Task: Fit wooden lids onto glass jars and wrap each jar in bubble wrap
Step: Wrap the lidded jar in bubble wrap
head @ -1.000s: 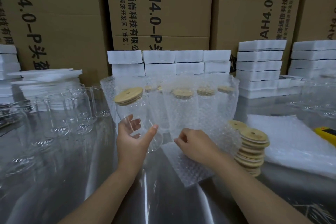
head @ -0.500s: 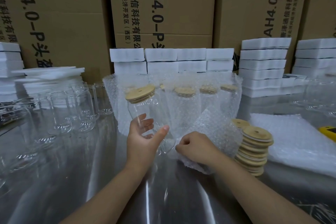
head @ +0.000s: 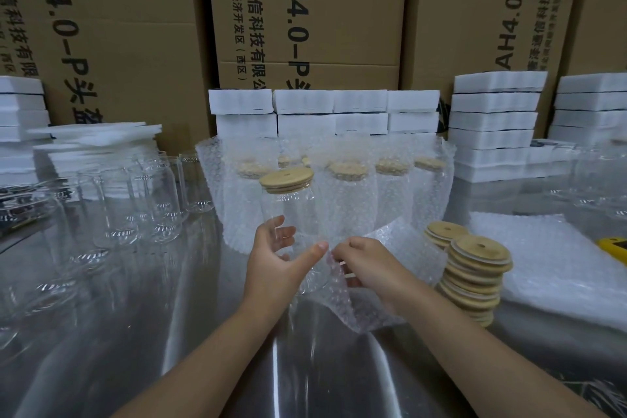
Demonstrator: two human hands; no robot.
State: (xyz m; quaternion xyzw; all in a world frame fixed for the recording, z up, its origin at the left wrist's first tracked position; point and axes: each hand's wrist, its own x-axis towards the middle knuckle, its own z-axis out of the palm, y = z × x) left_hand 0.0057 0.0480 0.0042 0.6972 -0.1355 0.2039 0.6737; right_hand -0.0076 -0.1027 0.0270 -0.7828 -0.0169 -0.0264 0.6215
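My left hand (head: 276, 256) grips a clear glass jar (head: 293, 214) that stands nearly upright, tilted slightly, above the steel table. A round wooden lid (head: 286, 179) sits on its mouth. My right hand (head: 368, 266) pinches the edge of a bubble wrap sheet (head: 366, 302) right beside the jar's lower part; the sheet curls under and behind that hand. Behind them stand several lidded jars wrapped in bubble wrap (head: 353, 193). A stack of loose wooden lids (head: 475, 275) rises to the right of my right hand.
Several bare glass jars (head: 135, 200) crowd the left of the steel table (head: 101, 332). A pile of bubble wrap sheets (head: 556, 265) and a yellow object (head: 614, 246) lie at the right. White foam blocks (head: 492, 122) and cardboard boxes (head: 305, 10) line the back.
The jar in my left hand has moved right and toward my right hand. My right hand has lifted the bubble wrap sheet's edge off the table up to the jar's side.
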